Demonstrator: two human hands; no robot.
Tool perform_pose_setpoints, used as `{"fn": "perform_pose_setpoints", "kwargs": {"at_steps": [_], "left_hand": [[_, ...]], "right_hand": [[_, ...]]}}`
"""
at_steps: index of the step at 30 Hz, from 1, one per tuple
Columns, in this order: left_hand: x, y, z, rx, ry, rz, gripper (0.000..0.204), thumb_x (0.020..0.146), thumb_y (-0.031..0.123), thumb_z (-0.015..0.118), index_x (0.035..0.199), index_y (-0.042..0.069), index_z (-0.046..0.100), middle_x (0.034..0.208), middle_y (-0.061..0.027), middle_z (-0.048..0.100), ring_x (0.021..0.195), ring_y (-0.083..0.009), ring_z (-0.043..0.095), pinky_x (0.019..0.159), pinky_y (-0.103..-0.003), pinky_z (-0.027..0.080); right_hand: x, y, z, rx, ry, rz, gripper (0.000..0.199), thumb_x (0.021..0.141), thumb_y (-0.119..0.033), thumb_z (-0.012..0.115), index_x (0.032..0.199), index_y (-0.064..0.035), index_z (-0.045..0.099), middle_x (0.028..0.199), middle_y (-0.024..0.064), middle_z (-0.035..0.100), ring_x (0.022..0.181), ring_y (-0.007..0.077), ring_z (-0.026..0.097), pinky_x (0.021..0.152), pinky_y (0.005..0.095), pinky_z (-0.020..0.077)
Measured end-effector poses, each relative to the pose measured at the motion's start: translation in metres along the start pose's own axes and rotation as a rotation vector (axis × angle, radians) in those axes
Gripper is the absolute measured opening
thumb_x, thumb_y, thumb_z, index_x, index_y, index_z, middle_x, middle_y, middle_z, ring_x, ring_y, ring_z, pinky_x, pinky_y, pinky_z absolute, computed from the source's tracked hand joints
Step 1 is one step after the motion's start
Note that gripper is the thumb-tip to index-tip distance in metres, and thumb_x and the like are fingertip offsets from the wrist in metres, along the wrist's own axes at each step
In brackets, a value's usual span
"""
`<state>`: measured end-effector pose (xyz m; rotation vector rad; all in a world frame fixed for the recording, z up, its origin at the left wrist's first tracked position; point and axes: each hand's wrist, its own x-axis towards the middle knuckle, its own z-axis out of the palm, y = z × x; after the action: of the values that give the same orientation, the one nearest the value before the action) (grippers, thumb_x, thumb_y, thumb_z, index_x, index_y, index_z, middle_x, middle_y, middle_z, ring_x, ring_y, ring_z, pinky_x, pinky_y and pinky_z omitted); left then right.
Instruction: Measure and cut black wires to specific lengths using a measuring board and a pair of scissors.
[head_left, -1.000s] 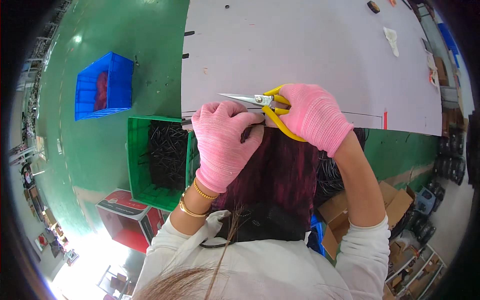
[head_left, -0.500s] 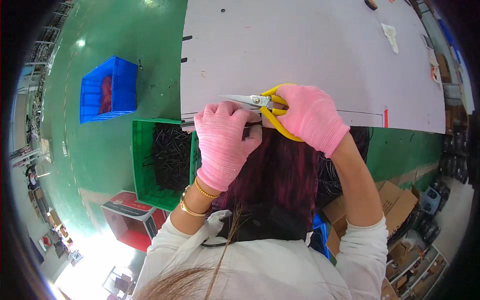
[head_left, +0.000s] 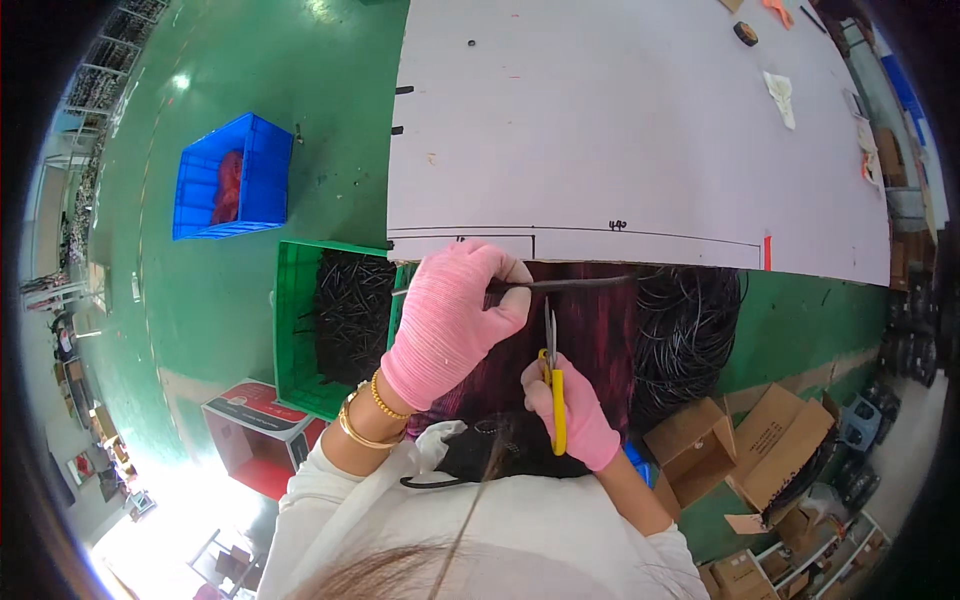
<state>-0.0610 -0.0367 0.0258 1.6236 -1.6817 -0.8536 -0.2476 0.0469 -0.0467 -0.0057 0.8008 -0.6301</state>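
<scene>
My left hand (head_left: 455,320), in a pink knit glove, is closed around a thin black tube (head_left: 585,284). The tube lies roughly level along the near edge of the white table (head_left: 640,150), and its loose part sticks out to the right of my fingers. Lower and to the right, my gloved right hand (head_left: 578,415) grips yellow-handled scissors (head_left: 558,410) over my lap. Their blades point up toward the tube and sit just below it, apart from it. Whether the blades are fully closed is hard to make out.
A green crate (head_left: 285,330) of short black pieces stands left of my arm. Beyond it is a blue crate (head_left: 205,155). A coil of black tubing (head_left: 690,335) hangs at the right, above open cardboard boxes (head_left: 695,450). Black lines and a red mark run along the table edge.
My right hand has drawn the scissors down off the table edge and turned their blades upward. My left hand has moved slightly, and the black tube now extends rightward from it.
</scene>
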Motion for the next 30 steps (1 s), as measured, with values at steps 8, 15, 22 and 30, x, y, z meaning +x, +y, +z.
{"fn": "perform_pose_setpoints", "kwargs": {"at_steps": [8, 15, 22, 30], "left_hand": [[-0.014, 0.011, -0.007, -0.27, -0.16, -0.21, 0.01, 0.08, -0.001, 0.065, 0.09, -0.001, 0.064, 0.077, -0.0031, 0.058, 0.073, -0.0093, 0.053, 0.068, -0.025, 0.049], [-0.016, 0.013, -0.009, -0.323, -0.158, -0.26, 0.009, 0.082, 0.001, 0.065, 0.09, -0.002, 0.064, 0.079, -0.0029, 0.06, 0.074, -0.0078, 0.053, 0.069, -0.025, 0.049], [-0.014, 0.019, -0.012, -0.344, -0.168, -0.277, 0.008, 0.082, 0.002, 0.066, 0.089, -0.002, 0.065, 0.075, -0.001, 0.06, 0.072, -0.0064, 0.052, 0.068, -0.024, 0.048], [-0.014, 0.022, -0.014, -0.383, -0.172, -0.273, 0.008, 0.081, 0.001, 0.065, 0.088, -0.003, 0.064, 0.075, -0.0002, 0.059, 0.072, -0.0054, 0.051, 0.068, -0.023, 0.048]], "right_hand": [[0.006, 0.005, 0.005, -0.379, -0.085, -0.135, 0.037, 0.105, -0.037, 0.041, 0.084, -0.0094, 0.054, 0.064, 0.0022, 0.048, 0.049, 0.0128, 0.04, 0.047, 0.0259, 0.0319], [0.002, 0.014, 0.014, -0.821, 0.116, -0.408, 0.041, 0.106, -0.038, 0.037, 0.085, -0.0069, 0.055, 0.064, 0.002, 0.048, 0.053, 0.0135, 0.043, 0.05, 0.025, 0.033], [-0.008, 0.006, 0.027, -0.914, 0.16, -0.469, 0.017, 0.097, -0.019, 0.055, 0.086, -0.0063, 0.053, 0.072, 0.0014, 0.05, 0.061, 0.0104, 0.044, 0.058, 0.0248, 0.0387], [-0.012, 0.003, 0.033, -1.141, 0.289, -0.644, 0.03, 0.084, -0.019, 0.079, 0.091, -0.0028, 0.055, 0.075, 0.0082, 0.058, 0.065, 0.0225, 0.059, 0.062, 0.0342, 0.0483]]}}
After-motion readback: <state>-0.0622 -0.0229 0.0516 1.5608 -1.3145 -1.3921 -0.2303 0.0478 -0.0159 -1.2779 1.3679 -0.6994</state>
